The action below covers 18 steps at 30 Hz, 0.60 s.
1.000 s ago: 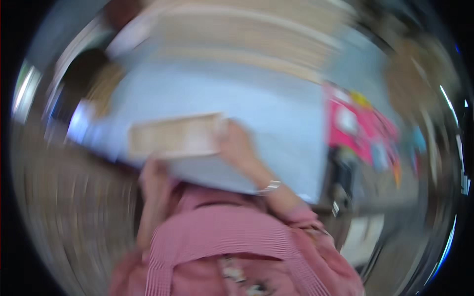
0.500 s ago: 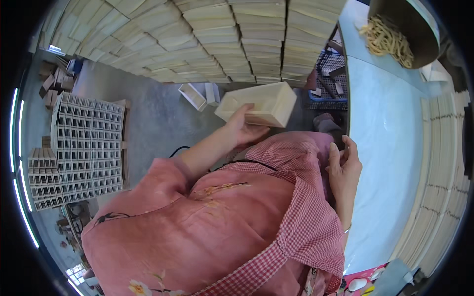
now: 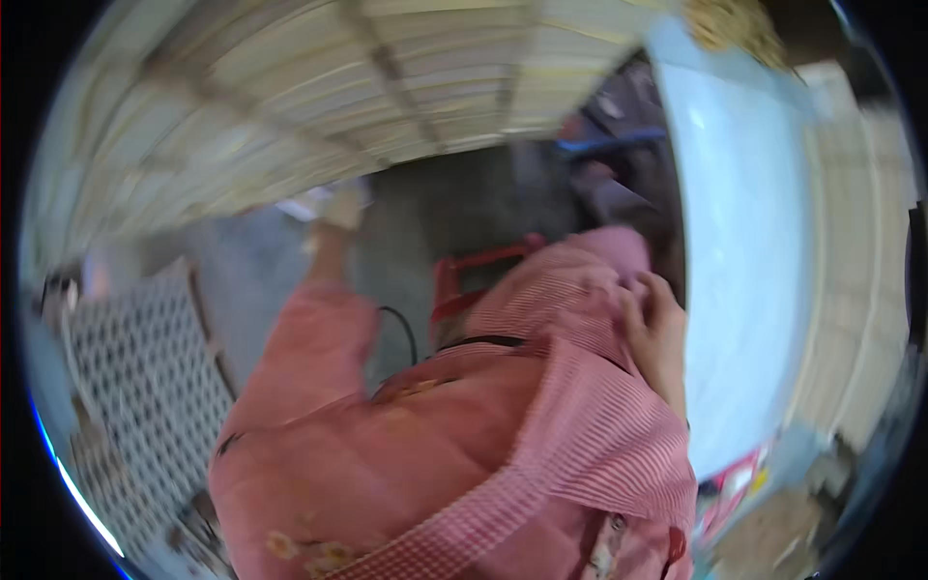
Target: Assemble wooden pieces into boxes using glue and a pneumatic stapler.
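Observation:
My left arm stretches forward and left, toward the foot of the tall stack of pale wooden pieces. My left hand (image 3: 342,205) is smeared by motion, so its fingers do not show clearly. Pale whitish shapes (image 3: 302,207) lie beside it, too blurred to make out. No pale box is plainly in its grasp. Over my lap, against the edge of the light blue tabletop (image 3: 744,290), rests my right hand (image 3: 661,331). Its thumb and fingers are apart, loosely bent, holding nothing visible. A pink checked apron (image 3: 580,416) lies beneath it.
The stack of pale wooden pieces (image 3: 290,92) walls off the front. Part of a red stool (image 3: 462,275) shows by my lap. A latticed stack (image 3: 145,358) stands left. Pale strips (image 3: 739,31) lie at the table's far end; more pale stacks (image 3: 860,261) line its right side.
My left hand has moved left and away from my lap; the pale box it held over my lap is no longer there. The view has shifted and blurred. My right hand lies slightly lower.

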Tool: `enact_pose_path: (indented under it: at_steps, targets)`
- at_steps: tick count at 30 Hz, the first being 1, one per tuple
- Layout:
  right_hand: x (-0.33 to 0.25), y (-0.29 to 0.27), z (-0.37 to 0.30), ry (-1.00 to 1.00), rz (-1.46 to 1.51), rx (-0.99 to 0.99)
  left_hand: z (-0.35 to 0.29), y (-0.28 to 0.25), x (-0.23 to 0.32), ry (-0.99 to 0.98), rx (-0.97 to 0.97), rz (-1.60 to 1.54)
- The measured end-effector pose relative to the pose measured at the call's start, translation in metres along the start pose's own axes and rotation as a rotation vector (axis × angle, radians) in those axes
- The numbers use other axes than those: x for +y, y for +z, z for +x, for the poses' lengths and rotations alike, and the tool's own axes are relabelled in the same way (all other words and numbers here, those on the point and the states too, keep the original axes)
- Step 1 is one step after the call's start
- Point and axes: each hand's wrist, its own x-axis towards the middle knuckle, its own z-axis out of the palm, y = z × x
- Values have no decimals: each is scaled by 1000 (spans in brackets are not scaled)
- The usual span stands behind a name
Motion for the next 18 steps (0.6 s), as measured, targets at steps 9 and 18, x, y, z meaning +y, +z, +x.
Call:
enact_pose_path:
  at_steps: [9, 18]
  targets:
    - [28, -31, 14, 83, 7, 211, 18, 236, -140, -273, -501, 278]
    - [240, -176, -61, 484, -227, 771, -207, 211, -170, -182, -937, 842]
